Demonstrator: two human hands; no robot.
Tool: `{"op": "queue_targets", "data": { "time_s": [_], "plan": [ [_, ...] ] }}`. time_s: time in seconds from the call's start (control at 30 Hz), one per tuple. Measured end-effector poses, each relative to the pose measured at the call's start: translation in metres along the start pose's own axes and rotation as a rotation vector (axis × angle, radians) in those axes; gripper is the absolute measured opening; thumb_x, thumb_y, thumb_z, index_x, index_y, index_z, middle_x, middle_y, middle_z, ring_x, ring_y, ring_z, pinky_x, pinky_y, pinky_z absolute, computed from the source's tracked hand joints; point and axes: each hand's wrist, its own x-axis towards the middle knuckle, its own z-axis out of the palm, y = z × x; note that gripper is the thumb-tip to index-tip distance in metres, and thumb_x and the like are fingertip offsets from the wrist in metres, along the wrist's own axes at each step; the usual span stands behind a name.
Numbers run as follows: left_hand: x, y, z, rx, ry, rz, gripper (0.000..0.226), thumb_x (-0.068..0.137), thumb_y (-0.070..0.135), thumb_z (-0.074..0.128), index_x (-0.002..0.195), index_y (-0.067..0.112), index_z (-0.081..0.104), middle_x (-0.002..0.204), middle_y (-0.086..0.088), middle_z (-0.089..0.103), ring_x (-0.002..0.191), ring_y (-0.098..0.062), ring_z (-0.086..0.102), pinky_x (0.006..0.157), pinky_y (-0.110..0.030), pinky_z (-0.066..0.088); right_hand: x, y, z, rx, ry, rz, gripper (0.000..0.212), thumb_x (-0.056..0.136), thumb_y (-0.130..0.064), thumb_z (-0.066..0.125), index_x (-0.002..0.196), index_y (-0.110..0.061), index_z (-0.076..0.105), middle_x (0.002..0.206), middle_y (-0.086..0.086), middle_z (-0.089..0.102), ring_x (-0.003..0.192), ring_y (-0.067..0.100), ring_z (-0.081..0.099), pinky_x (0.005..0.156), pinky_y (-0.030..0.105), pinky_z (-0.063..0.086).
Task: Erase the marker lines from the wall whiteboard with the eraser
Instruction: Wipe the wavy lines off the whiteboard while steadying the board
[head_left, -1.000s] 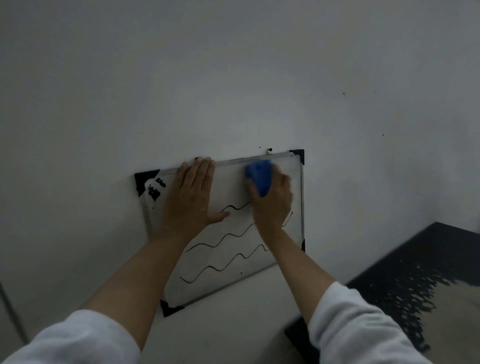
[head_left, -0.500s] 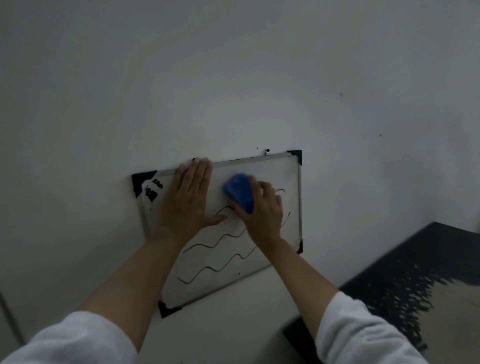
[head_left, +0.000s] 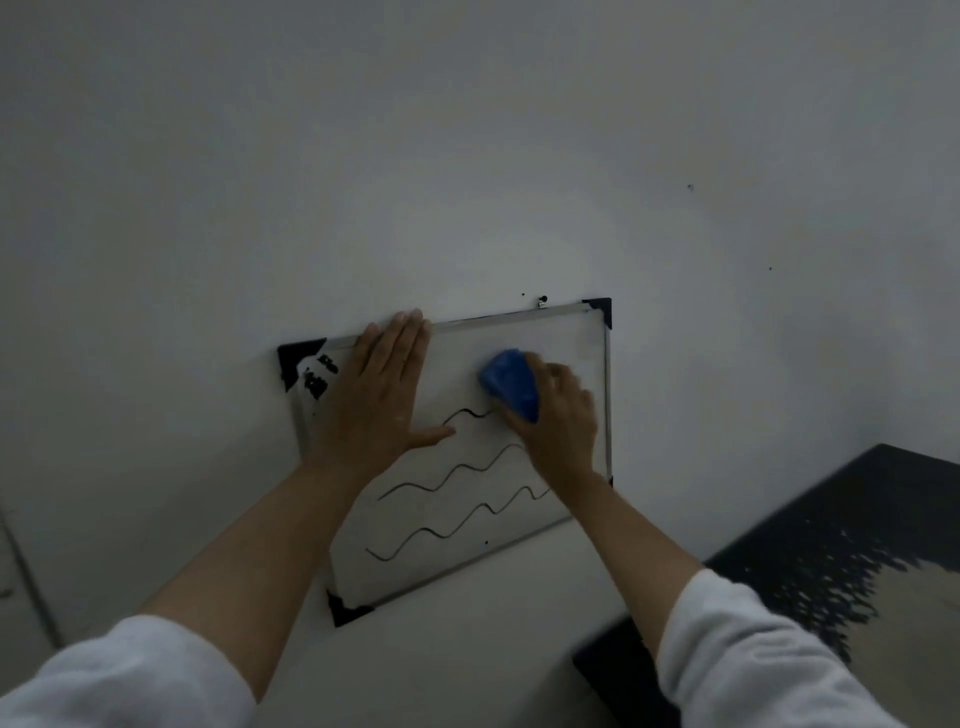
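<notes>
Tilted whiteboard (head_left: 566, 332) on dim grey wall (head_left: 467, 156), dark patterned surface (head_left: 831, 545) lower right.

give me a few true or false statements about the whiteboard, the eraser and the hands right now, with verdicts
1. The right hand holds a blue eraser against the whiteboard. True.
2. The left hand grips a marker. False: it lies flat and open on the board, holding nothing.
3. Wavy marker lines remain on the board. True: two full lines and part of a third show.
4. The whiteboard hangs level. False: it is tilted, its right side higher than its left.
5. The eraser is at the board's bottom left corner. False: it is in the upper right part.
</notes>
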Motion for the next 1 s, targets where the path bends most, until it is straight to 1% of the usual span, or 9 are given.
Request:
{"op": "queue_targets", "data": {
  "time_s": [0.17, 0.23, 0.37, 0.4, 0.6, 0.67, 0.8, 0.87, 1.0],
  "plan": [
    [-0.024, -0.030, -0.012, 0.084, 0.055, -0.029, 0.111, 0.076, 0.080, 0.034, 0.148, -0.003, 0.018, 0.157, -0.016, 0.016, 0.145, -0.028, 0.014, 0.118, -0.051, 0.011, 0.035, 0.010, -0.007, 0.194, 0.164, 0.787, 0.064, 0.084, -0.047, 0.063, 0.136, -0.017, 0.040, 0.117, 0.012, 0.051, 0.098, 0.034, 0.057, 0.085, 0.043, 0.046],
    [-0.034, -0.043, -0.016, 0.137, 0.077, -0.036, 0.111, 0.077, 0.080, 0.036, 0.148, -0.003, 0.019, 0.156, -0.017, 0.017, 0.145, -0.028, 0.014, 0.117, -0.053, 0.011, 0.026, -0.024, 0.001, 0.183, 0.192, 0.657, 0.065, 0.083, -0.048, 0.064, 0.135, -0.016, 0.042, 0.115, 0.011, 0.053, 0.093, 0.030, 0.057, 0.081, 0.041, 0.047],
    [-0.049, -0.056, -0.021, 0.158, 0.097, -0.062, 0.111, 0.077, 0.080, 0.036, 0.147, -0.005, 0.021, 0.155, -0.018, 0.019, 0.144, -0.030, 0.018, 0.116, -0.056, 0.012, -0.010, -0.068, 0.016, 0.018, 0.068, -0.124, 0.063, 0.080, -0.046, 0.066, 0.131, -0.015, 0.044, 0.108, 0.012, 0.060, 0.086, 0.026, 0.055, 0.070, 0.035, 0.044],
    [-0.052, -0.059, -0.022, 0.154, 0.095, -0.068, 0.112, 0.077, 0.081, 0.035, 0.147, -0.005, 0.021, 0.155, -0.018, 0.020, 0.144, -0.030, 0.018, 0.116, -0.057, 0.012, -0.006, -0.060, 0.014, -0.015, 0.057, -0.195, 0.064, 0.080, -0.046, 0.067, 0.131, -0.016, 0.043, 0.107, 0.012, 0.060, 0.086, 0.026, 0.056, 0.069, 0.036, 0.045],
    [-0.073, -0.072, -0.023, 0.175, 0.039, -0.075, 0.117, 0.070, 0.083, 0.035, 0.148, -0.002, 0.019, 0.157, -0.016, 0.017, 0.145, -0.029, 0.016, 0.116, -0.057, 0.011, 0.027, -0.040, 0.003, 0.242, 0.197, 0.709, 0.064, 0.083, -0.050, 0.062, 0.135, -0.018, 0.042, 0.116, 0.011, 0.053, 0.095, 0.032, 0.056, 0.081, 0.044, 0.049],
    [-0.076, -0.073, -0.021, 0.177, 0.015, -0.081, 0.120, 0.067, 0.084, 0.034, 0.149, -0.002, 0.018, 0.157, -0.015, 0.017, 0.145, -0.029, 0.017, 0.115, -0.058, 0.011, 0.016, -0.078, 0.009, 0.232, 0.199, 0.574, 0.063, 0.082, -0.051, 0.061, 0.133, -0.017, 0.045, 0.114, 0.010, 0.054, 0.093, 0.030, 0.057, 0.078, 0.041, 0.049],
    [-0.078, -0.075, -0.019, 0.168, -0.006, -0.061, 0.123, 0.063, 0.083, 0.039, 0.148, -0.004, 0.019, 0.156, -0.018, 0.018, 0.145, -0.030, 0.017, 0.115, -0.058, 0.009, -0.024, -0.136, 0.020, 0.034, 0.047, -0.283, 0.058, 0.081, -0.047, 0.059, 0.127, -0.015, 0.047, 0.103, 0.010, 0.061, 0.082, 0.025, 0.055, 0.066, 0.035, 0.040],
    [-0.079, -0.076, -0.020, 0.181, -0.009, -0.057, 0.130, 0.057, 0.080, 0.058, 0.148, -0.003, 0.018, 0.157, -0.016, 0.017, 0.145, -0.030, 0.016, 0.115, -0.060, 0.009, -0.009, -0.117, 0.018, -0.003, 0.066, -0.365, 0.060, 0.078, -0.045, 0.066, 0.127, -0.014, 0.047, 0.103, 0.012, 0.062, 0.080, 0.027, 0.057, 0.065, 0.035, 0.041],
    [-0.080, -0.074, -0.021, 0.206, -0.020, -0.103, 0.140, 0.046, 0.079, 0.067, 0.149, -0.002, 0.018, 0.157, -0.014, 0.016, 0.145, -0.029, 0.016, 0.114, -0.060, 0.010, 0.021, -0.055, 0.004, 0.189, 0.165, 0.413, 0.065, 0.080, -0.048, 0.068, 0.133, -0.017, 0.045, 0.115, 0.011, 0.056, 0.093, 0.027, 0.056, 0.074, 0.035, 0.044]
  ]
}}
